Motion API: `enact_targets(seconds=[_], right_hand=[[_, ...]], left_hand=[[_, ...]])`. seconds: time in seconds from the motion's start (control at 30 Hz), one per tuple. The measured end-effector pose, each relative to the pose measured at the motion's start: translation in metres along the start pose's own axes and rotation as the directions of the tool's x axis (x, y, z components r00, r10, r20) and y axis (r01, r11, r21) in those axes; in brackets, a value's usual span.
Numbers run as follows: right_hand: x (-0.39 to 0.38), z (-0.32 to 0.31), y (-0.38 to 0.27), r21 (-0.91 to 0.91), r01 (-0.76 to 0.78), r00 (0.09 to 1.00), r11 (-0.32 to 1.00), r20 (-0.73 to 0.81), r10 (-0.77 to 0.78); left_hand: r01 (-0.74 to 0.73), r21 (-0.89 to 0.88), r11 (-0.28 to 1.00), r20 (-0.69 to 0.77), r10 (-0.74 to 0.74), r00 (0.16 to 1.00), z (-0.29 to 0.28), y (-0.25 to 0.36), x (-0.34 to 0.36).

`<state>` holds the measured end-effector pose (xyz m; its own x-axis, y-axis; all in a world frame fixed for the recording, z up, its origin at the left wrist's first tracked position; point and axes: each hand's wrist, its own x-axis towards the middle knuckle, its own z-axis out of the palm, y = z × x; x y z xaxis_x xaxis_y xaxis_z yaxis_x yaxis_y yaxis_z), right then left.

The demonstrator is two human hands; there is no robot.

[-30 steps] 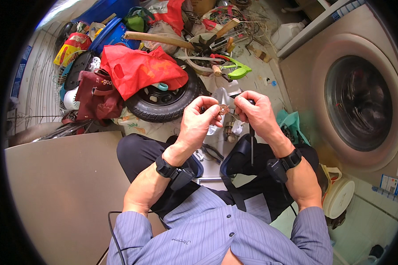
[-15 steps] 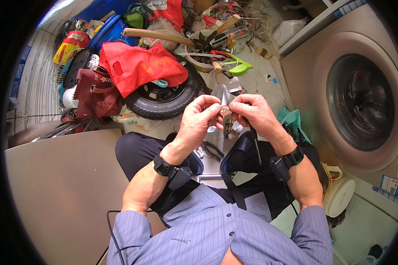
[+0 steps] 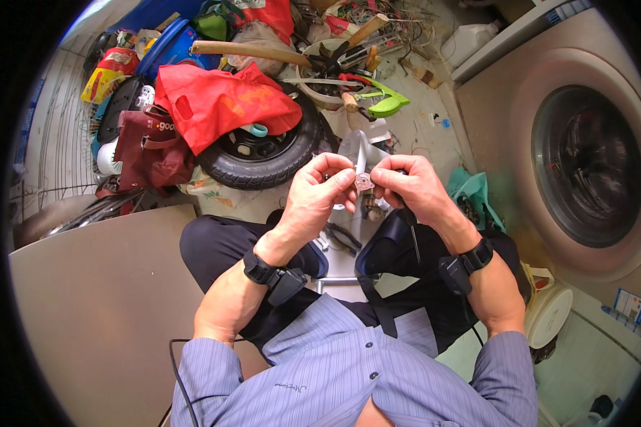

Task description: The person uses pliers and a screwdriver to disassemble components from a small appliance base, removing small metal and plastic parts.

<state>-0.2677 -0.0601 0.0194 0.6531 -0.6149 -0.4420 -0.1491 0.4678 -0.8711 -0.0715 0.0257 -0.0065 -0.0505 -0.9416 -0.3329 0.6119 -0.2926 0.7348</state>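
Between the fingertips of both hands, in front of my knees, is a small clear, roundish part [image 3: 364,182], too small to name more exactly. My left hand [image 3: 319,186] pinches it with thumb and forefinger. From the other side, my right hand [image 3: 410,186] grips its edge. A screwdriver [image 3: 416,240] is also tucked in my right hand, its dark handle partly hidden and its thin shaft pointing down toward my leg. On the floor below lie dark-handled pliers [image 3: 345,239]. Small metal pieces [image 3: 372,208] show beneath the fingers, partly covered.
A tyred wheel [image 3: 263,160] lies ahead left under a red bag [image 3: 224,107]. Beyond are a hammer-like wooden handle [image 3: 249,51], a green-handled tool [image 3: 388,101] and a blue tub [image 3: 181,50]. A front-loading washing machine [image 3: 520,156] stands right, a beige panel [image 3: 100,306] left.
The clear part has turned slightly between my fingers and sits a little lower. The screwdriver shaft has shifted slightly with my right hand. The whole view has moved a little.
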Motion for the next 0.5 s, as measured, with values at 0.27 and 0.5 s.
enact_targets(seconds=[0.27, 0.5], right_hand=[[0.0037, -0.0034, 0.0063, 0.017, 0.053, 0.995, 0.998, -0.084, -0.052], [0.0034, -0.0061, 0.0082, -0.017, -0.002, 0.996, 1.000, -0.093, 0.000]], left_hand=[[0.101, -0.007, 0.995, 0.059, -0.101, 0.993, -0.0003, 0.0011, 0.0001], [0.235, 0.001, 0.972, 0.037, -0.234, 0.971, 0.0018, 0.0040, 0.0033]])
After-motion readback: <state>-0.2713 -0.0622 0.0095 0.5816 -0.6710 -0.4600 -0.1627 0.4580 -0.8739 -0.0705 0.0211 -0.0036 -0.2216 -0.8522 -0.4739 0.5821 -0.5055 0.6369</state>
